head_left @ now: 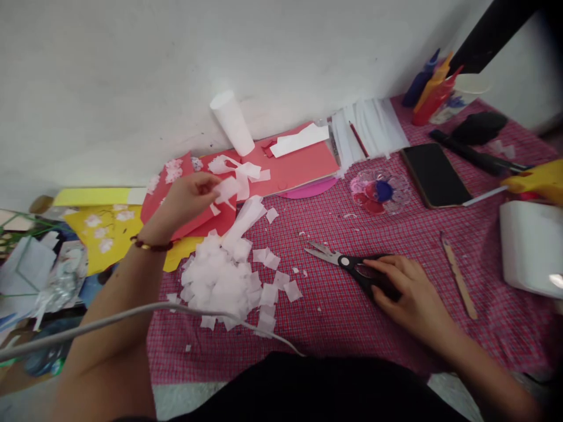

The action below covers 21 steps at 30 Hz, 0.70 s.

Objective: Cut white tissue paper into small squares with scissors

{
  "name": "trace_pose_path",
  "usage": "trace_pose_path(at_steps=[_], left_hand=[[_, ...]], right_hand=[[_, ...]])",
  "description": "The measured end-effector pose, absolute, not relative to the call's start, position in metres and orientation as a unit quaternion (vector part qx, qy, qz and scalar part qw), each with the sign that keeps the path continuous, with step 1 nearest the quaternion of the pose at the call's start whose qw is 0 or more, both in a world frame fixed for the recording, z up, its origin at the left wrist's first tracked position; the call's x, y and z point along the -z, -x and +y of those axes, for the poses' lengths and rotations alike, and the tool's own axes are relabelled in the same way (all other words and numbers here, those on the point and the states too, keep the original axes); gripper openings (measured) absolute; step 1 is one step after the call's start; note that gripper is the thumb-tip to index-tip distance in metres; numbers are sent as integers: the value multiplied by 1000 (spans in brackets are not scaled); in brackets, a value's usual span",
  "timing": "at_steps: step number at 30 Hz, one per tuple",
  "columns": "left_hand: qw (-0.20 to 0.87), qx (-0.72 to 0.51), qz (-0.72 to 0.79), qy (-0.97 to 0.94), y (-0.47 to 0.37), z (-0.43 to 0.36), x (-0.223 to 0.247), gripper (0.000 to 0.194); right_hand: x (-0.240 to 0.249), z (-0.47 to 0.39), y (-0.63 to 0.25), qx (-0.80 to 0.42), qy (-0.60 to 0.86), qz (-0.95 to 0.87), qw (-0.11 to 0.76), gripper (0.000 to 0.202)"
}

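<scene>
My left hand pinches a piece of thin white paper above red card that bears small white paper flowers. Below it, on the checked cloth, lies a heap of small white paper squares, with a rolled white strip at its top. My right hand has its fingers around the black handles of a pair of scissors. The scissors rest on the cloth, their blades slightly apart and pointing left.
Paint bottles, a cup, a dark phone, a paint palette, a wooden stick, a yellow glue gun and a white box stand or lie to the right. A grey cable crosses in front. A white paper roll leans on the wall.
</scene>
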<state>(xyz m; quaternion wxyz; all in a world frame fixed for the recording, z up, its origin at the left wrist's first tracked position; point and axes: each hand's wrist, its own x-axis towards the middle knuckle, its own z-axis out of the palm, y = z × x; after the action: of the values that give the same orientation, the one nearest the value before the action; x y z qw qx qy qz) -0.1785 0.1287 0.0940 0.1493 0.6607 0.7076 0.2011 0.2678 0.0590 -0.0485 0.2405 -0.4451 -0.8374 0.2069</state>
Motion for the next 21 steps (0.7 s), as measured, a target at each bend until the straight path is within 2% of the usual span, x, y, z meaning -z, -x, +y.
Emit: trace_pose_path(at_steps=[5,9,12,14,18,21], left_hand=[[163,-239,722,-628,172,177,-99,18],[124,-179,713,-667,169,207,-89,33],[67,-147,696,-700,158,196,-86,45],[22,-100,693,-714,144,173,-84,41],[56,57,686,-724,110,117,-72,39],[14,157,667,-728,96,93,-58,36]], right_hand=[[47,59,-267,-215,449,-831,248,33],[45,59,-266,-215,447,-830,253,33],[45,59,-265,-218,452,-826,256,33],[45,59,-265,-220,453,-825,257,33],[46,59,-266,-219,447,-828,259,32],[46,59,-266,-218,443,-831,255,33]])
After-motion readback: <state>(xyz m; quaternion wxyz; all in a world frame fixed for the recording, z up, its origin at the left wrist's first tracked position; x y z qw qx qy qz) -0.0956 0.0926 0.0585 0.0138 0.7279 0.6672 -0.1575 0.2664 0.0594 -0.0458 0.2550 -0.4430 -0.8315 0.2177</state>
